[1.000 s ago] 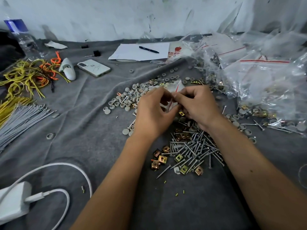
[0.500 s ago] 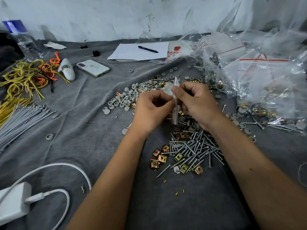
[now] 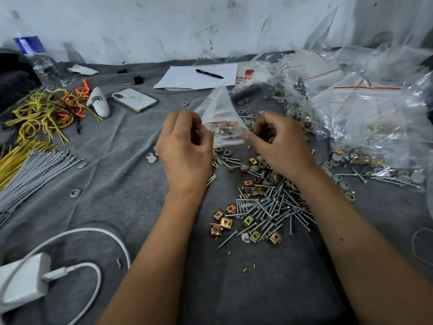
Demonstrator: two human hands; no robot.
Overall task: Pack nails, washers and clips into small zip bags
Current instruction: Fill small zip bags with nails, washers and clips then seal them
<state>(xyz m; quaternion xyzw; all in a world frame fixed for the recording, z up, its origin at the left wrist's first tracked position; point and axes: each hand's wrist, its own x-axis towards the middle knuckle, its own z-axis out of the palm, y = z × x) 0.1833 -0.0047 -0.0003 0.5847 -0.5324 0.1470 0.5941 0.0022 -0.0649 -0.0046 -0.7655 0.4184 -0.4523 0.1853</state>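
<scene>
Far left: yellow wire bundle (image 3: 35, 113), grey ties (image 3: 32, 170), charger with cable (image 3: 25, 280) near-left, phone (image 3: 134, 99) further back. Left hand (image 3: 185, 148) fingers curled, pinching left edge of the small zip bag (image 3: 220, 120). Bag hangs between both hands above the table (image 3: 117, 160), red zip line running left-right, mouth side low, a corner peaking up and away; some contents seem inside, blurred. Right hand (image 3: 281, 146) fingers pinch the bag's right edge, equally close. Next move likely turns on that left-right zip axis: press it shut along its length, or spread it to load more. Loose stock sits just near of the hands: washers (image 3: 262, 165), clips (image 3: 222, 221), nails (image 3: 274, 207). Far right: heap of larger clear bags (image 3: 375, 109). Surface is grey cloth; scuffed white wall (image 3: 164, 26) behind.
</scene>
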